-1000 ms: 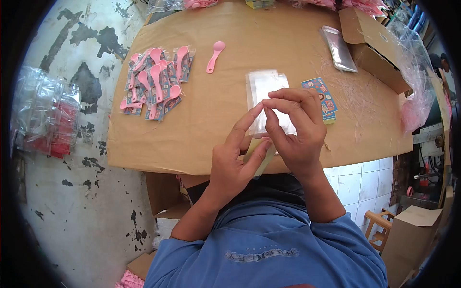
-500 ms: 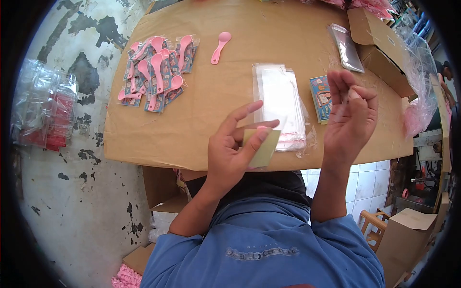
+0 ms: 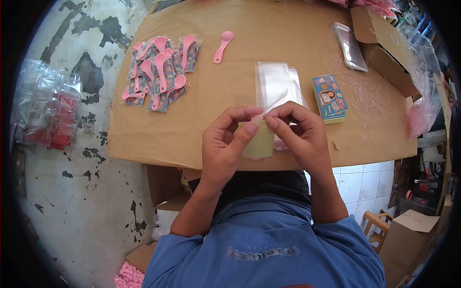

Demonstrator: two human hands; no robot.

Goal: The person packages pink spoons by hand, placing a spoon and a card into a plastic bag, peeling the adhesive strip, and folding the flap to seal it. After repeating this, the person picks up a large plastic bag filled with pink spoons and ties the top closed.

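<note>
Close over the front of the table, my left hand [image 3: 224, 139] is closed on a pale yellow-green card [image 3: 258, 143] in a clear plastic bag, with bits of pink showing at its top and bottom edges. My right hand [image 3: 306, 137] pinches the top of the same bag, whose thin clear end [image 3: 277, 102] sticks up between the two hands. Behind them lies a stack of flat clear bags [image 3: 272, 79], partly hidden by my fingers. To the right of it stands a stack of blue printed cards [image 3: 330, 96].
Packed pink spoons on cards [image 3: 161, 72] lie heaped at the left of the paper-covered table [image 3: 192, 139]. One loose pink spoon [image 3: 223, 47] rests near the middle. At the back right are a clear-wrapped pack [image 3: 350, 47] and an opened cardboard box [image 3: 384, 48].
My right hand has come down and left from above the blue cards to the bag's top. My left hand has turned the card more upright and brought its fingers together.
</note>
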